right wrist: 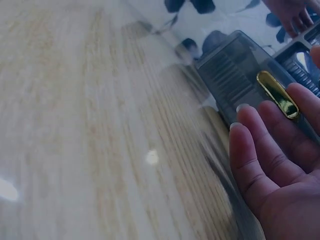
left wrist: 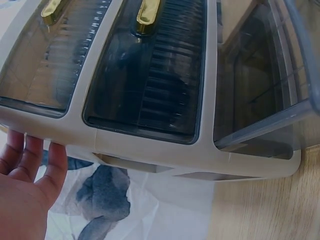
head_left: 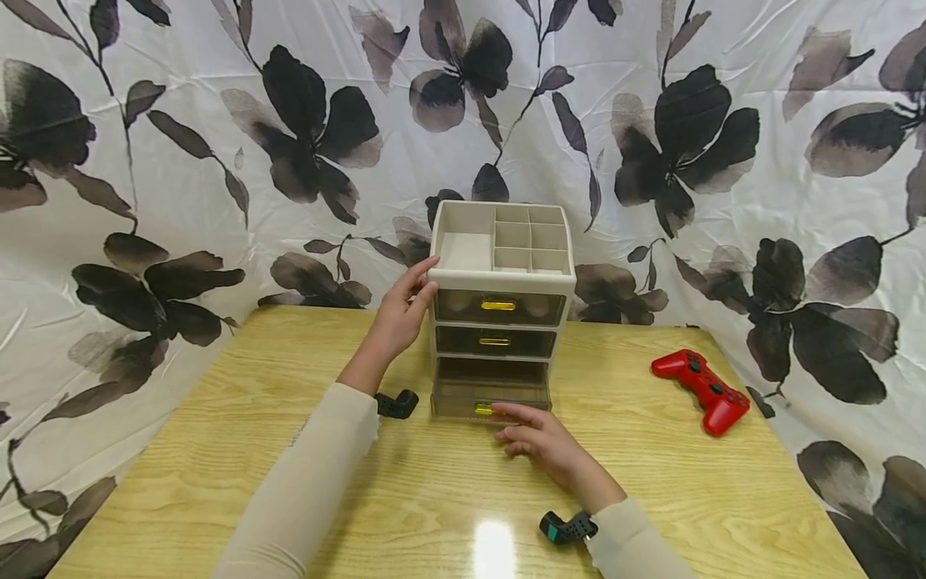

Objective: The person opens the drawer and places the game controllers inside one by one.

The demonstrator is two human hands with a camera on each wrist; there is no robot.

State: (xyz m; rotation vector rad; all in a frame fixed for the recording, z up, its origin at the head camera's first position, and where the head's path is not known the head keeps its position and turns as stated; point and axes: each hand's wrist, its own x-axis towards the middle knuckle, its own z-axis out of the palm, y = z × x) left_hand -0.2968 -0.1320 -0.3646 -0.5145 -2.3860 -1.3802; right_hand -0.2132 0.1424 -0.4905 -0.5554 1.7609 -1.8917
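A cream desktop organizer [head_left: 502, 277] with three dark see-through drawers stands upright on the table. Its bottom drawer [head_left: 463, 404] is pulled partway out; the upper two look closed. My left hand [head_left: 399, 318] rests its fingertips against the organizer's upper left side, and the left wrist view shows this hand [left wrist: 31, 175] with its fingers extended along that edge. In front of the bottom drawer is my right hand [head_left: 538, 441], its fingers loosely bent. Its index fingertip lies at the gold handle [right wrist: 277, 95]; whether it touches, I cannot tell.
A red game controller [head_left: 702, 390] lies at the right of the wooden table [head_left: 289, 482]. Floral cloth [head_left: 304, 161] hangs behind the table and along its sides. Open compartments [head_left: 514, 237] top the organizer. Black wrist straps [head_left: 571, 527] are on both wrists.
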